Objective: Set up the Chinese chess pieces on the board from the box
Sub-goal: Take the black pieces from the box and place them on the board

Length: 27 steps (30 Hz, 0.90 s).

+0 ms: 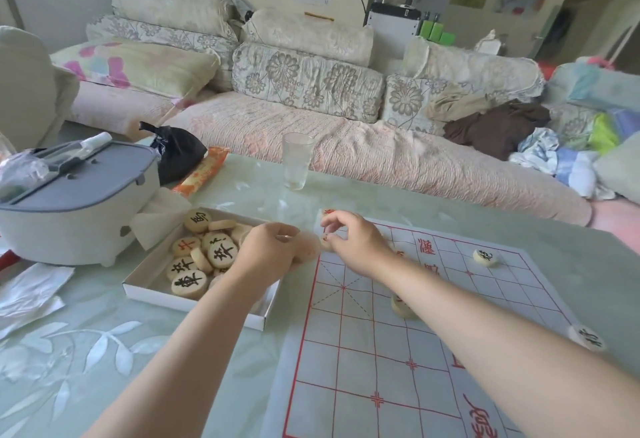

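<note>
A pale disc piece [325, 239] is pinched in the fingertips of the right hand [356, 240] at the upper-left corner of the board [381, 351], mid-frame, just right of the box [138, 287]. The left hand [273, 254], nearer the box, is curled over its right end; whether anything is grasped cannot be told. The spare pieces [194, 257], flat smooth rounds marked black or red, are heaped in the shallow white card box; the board is a thin red-lined sheet

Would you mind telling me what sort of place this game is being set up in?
Most likely a home living room: a sofa with floral cushions and piled clothes sits behind a table holding the chess board and box of pieces.
</note>
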{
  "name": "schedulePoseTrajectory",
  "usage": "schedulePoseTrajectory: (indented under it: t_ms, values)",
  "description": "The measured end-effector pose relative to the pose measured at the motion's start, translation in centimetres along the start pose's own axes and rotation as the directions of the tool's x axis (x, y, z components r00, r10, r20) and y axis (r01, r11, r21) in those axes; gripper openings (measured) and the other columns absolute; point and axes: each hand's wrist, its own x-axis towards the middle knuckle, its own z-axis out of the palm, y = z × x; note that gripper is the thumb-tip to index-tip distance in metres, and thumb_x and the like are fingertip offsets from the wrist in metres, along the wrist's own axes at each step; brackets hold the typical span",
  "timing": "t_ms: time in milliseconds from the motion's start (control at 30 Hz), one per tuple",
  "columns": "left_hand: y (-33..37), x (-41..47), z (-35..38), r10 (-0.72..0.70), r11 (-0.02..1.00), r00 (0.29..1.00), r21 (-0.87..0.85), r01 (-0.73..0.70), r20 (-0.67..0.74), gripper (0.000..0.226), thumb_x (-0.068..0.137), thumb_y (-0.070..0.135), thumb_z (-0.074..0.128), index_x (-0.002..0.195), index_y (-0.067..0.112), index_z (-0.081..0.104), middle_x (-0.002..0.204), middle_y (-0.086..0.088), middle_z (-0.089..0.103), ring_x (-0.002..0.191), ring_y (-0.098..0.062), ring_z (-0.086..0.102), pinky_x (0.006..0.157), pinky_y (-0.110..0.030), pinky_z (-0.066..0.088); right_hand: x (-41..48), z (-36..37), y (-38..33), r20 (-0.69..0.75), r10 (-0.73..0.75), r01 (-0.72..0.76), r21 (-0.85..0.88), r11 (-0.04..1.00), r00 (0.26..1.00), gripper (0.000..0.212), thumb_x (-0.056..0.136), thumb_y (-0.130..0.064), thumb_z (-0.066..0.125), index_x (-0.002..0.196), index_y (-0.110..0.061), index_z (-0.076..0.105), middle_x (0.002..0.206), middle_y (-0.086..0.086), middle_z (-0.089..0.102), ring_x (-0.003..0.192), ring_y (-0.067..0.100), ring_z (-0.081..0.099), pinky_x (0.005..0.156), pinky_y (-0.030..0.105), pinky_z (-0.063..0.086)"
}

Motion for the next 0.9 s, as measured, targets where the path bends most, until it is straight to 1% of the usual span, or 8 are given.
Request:
schedulePoseTrajectory:
  t_ms: [100, 267, 333, 400, 467, 567, 700, 900]
  values:
    - [0.2, -0.5, 0.9, 0.0, 0.998, 1.0, -0.066, -0.001, -0.007, 0.023, 0.084, 0.009, 0.071, 0.106, 0.005, 0.067, 0.085, -0.008, 0.075, 0.076, -0.022, 0.074, 0.075, -0.041, 0.061, -1.9, -0.5, -1.3, 0.016, -0.117, 0.113, 0.159, 0.981, 0.993, 0.024, 0.086, -0.013, 0.068, 0.105, -0.027, 0.064, 0.104, -0.004, 0.064, 0.06, -0.001, 0.05, 0.062, 0.009, 0.04]
    - [0.6, -1.0, 2.2, 0.017, 0.996, 0.998, -0.089, -0.022, -0.055, 0.021, 0.084, 0.004, 0.068, 0.105, 0.005, 0.067, 0.081, -0.007, 0.073, 0.072, -0.023, 0.073, 0.073, -0.037, 0.061, -3.6, -1.7, -2.4, 0.028, -0.222, 0.217, 0.13, 0.968, 0.975, 0.024, 0.08, -0.019, 0.079, 0.101, -0.013, 0.069, 0.095, -0.004, 0.062, 0.077, 0.003, 0.054, 0.069, 0.019, 0.041]
    - [0.7, -1.1, 3.0, 0.031, 0.996, 0.998, -0.077, -0.035, -0.053, 0.023, 0.086, 0.005, 0.065, 0.109, 0.006, 0.065, 0.081, -0.003, 0.073, 0.072, -0.022, 0.073, 0.074, -0.036, 0.06, -3.9, -2.6, -1.7, 0.054, -0.178, 0.172, 0.105, 0.979, 0.982, 0.026, 0.083, -0.021, 0.079, 0.105, -0.01, 0.069, 0.094, -0.005, 0.063, 0.079, 0.003, 0.052, 0.07, 0.014, 0.041]
    - [0.5, -0.9, 3.8, 0.124, 0.986, 0.991, 0.12, -0.117, -0.047, 0.029, 0.088, 0.011, 0.062, 0.117, 0.013, 0.062, 0.09, 0.003, 0.072, 0.078, -0.019, 0.071, 0.078, -0.035, 0.059, -3.9, -3.1, -0.1, 0.039, -0.096, 0.091, 0.115, 0.989, 0.995, 0.031, 0.081, -0.025, 0.081, 0.107, -0.018, 0.067, 0.083, -0.018, 0.055, 0.072, -0.004, 0.049, 0.063, 0.006, 0.037]
    - [0.3, -0.8, 4.5, 0.249, 0.873, 0.968, 0.428, -0.235, 0.024, 0.032, 0.089, 0.019, 0.061, 0.121, 0.02, 0.059, 0.103, 0.006, 0.067, 0.088, -0.015, 0.065, 0.08, -0.029, 0.052, -3.4, -3.6, 2.0, 0.001, -0.021, 0.021, 0.09, 0.996, 1.0, 0.029, 0.08, -0.031, 0.081, 0.103, -0.023, 0.066, 0.081, -0.02, 0.054, 0.068, -0.008, 0.047, 0.059, 0.006, 0.033]
    - [-0.4, -1.0, 5.1, 0.317, 0.668, 0.927, 0.645, -0.37, 0.203, 0.038, 0.089, 0.028, 0.062, 0.126, 0.026, 0.056, 0.114, 0.007, 0.059, 0.1, -0.014, 0.057, 0.081, -0.028, 0.047, -2.0, -4.7, 5.6, -0.111, 0.113, -0.114, 0.0, 0.994, 0.987, 0.024, 0.079, -0.039, 0.078, 0.095, -0.027, 0.066, 0.098, -0.014, 0.066, 0.083, 0.001, 0.06, 0.069, 0.02, 0.043]
    - [-1.5, -1.1, 5.4, 0.301, 0.509, 0.881, 0.72, -0.472, 0.365, 0.046, 0.089, 0.035, 0.063, 0.133, 0.032, 0.052, 0.129, 0.009, 0.051, 0.119, -0.014, 0.044, 0.095, -0.027, 0.04, -0.1, -6.7, 10.2, -0.177, 0.283, -0.314, -0.187, 0.931, 0.943, 0.022, 0.08, -0.037, 0.073, 0.097, -0.028, 0.064, 0.11, -0.008, 0.064, 0.102, 0.015, 0.061, 0.08, 0.028, 0.046]
    - [-2.3, -0.9, 5.3, 0.236, 0.4, 0.871, 0.774, -0.491, 0.431, 0.045, 0.089, 0.045, 0.059, 0.132, 0.037, 0.052, 0.13, 0.013, 0.045, 0.12, -0.012, 0.037, 0.096, -0.028, 0.039, 2.7, -7.0, 12.8, -0.183, 0.341, -0.378, -0.235, 0.895, 0.922, 0.018, 0.084, -0.037, 0.071, 0.097, -0.029, 0.062, 0.112, -0.006, 0.066, 0.105, 0.02, 0.06, 0.084, 0.031, 0.047]
